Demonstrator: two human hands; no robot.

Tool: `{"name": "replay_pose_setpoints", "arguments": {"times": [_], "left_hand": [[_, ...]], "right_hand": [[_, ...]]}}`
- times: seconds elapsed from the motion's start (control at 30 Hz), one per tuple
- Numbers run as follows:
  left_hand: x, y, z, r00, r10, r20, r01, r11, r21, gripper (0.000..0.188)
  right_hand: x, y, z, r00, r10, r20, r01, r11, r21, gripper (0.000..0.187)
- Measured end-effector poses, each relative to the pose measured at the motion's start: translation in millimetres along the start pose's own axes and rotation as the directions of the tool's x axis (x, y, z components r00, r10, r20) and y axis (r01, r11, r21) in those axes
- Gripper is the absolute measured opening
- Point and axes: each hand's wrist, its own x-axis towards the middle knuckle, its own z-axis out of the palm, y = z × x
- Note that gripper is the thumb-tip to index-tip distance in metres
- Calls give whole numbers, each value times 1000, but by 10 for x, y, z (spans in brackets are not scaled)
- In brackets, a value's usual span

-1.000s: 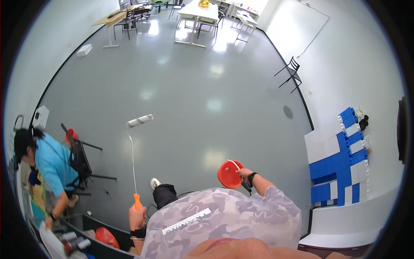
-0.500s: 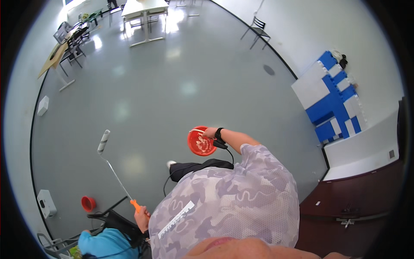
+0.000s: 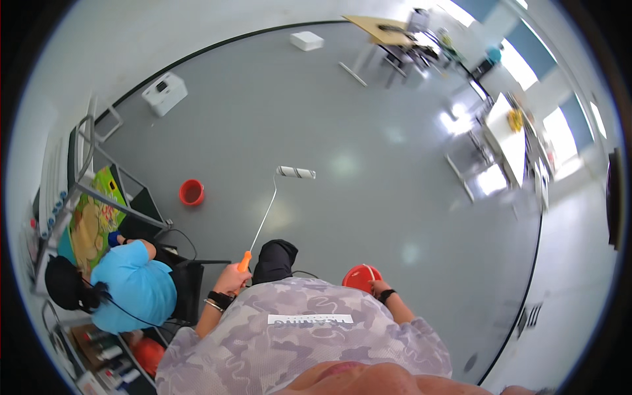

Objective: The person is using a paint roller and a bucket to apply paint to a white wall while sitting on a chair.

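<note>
Turned round since before: left hand [image 3: 232, 279] grips paint roller [image 3: 268, 209]; right hand [image 3: 378, 287] grips red bucket [image 3: 359, 277].

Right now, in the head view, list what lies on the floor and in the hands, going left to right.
Red bucket on the floor → left hand on the orange handle → paint roller head → red bucket held by the right hand.

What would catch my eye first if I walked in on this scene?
Probably the paint roller, held out over the grey floor on a long handle by the person's left hand. The right hand carries a red bucket, and a second red bucket stands to the left near a seated person in blue.
</note>
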Motion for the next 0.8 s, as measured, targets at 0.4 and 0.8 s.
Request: {"name": "replay_pose_setpoints", "arguments": {"times": [0.4, 0.8], "left_hand": [[3167, 1978, -1415, 996, 16, -84, -29, 988, -155, 11], [5964, 4092, -2629, 995, -13, -100, -11, 973, -231, 11]], "right_hand": [[1176, -4339, -1167, 993, -57, -105, 66, 994, 86, 28], [3511, -7618, -1817, 994, -110, -4, 110, 994, -30, 32]]}}
